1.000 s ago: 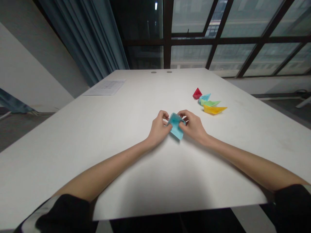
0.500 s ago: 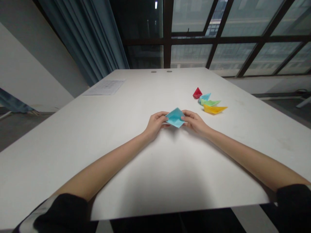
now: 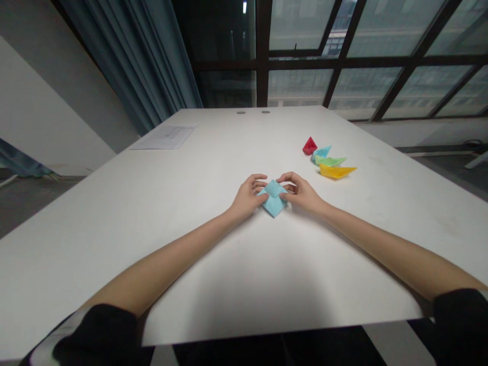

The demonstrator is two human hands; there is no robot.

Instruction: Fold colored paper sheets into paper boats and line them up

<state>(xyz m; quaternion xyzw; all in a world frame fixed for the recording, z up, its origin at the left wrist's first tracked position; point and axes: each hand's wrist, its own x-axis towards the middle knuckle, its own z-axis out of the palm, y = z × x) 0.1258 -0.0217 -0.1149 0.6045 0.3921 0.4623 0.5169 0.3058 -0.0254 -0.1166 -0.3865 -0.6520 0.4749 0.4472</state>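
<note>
A light blue folded paper lies in a diamond shape on the white table, between my two hands. My left hand pinches its left corner with thumb and fingers. My right hand pinches its right corner the same way. Both hands rest on the tabletop near the middle of the table.
Further right stand a red folded paper piece, a light blue one, a green paper boat and a yellow paper boat. A printed sheet lies at the far left. Windows and a curtain are behind the table.
The blue paper was held lifted and spread flat half a second ago; now it is down on the table in a diamond shape, with both hands still pinching its side corners.
</note>
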